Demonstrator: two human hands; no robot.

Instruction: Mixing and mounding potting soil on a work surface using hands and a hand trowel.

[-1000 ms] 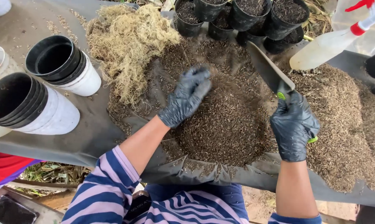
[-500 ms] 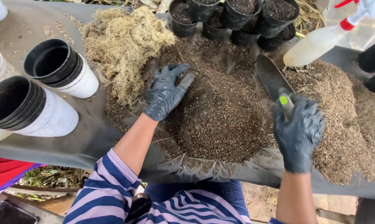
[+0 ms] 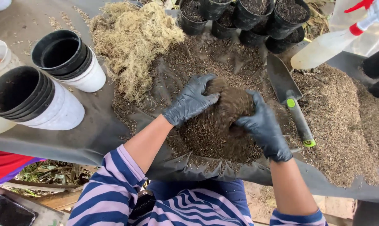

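Note:
Both my hands wear black gloves and cup a heap of dark brown potting mix (image 3: 229, 109) between them on a dark sheet (image 3: 93, 138). My left hand (image 3: 191, 100) presses on the heap's left side, and my right hand (image 3: 262, 125) presses on its right side. A garden trowel (image 3: 292, 98) with a dark blade and a black and green handle lies on the mix just right of my right hand, untouched.
Dry pale moss (image 3: 133, 39) is piled at the back left. Stacks of black-lined white pots (image 3: 28, 98) lie at the left. Several black pots of soil (image 3: 244, 16) stand at the back. A white spray bottle (image 3: 338, 39) with a red trigger lies at the right.
My right hand let go of the trowel, which now lies on the mix. Both hands came together around the heap of potting mix.

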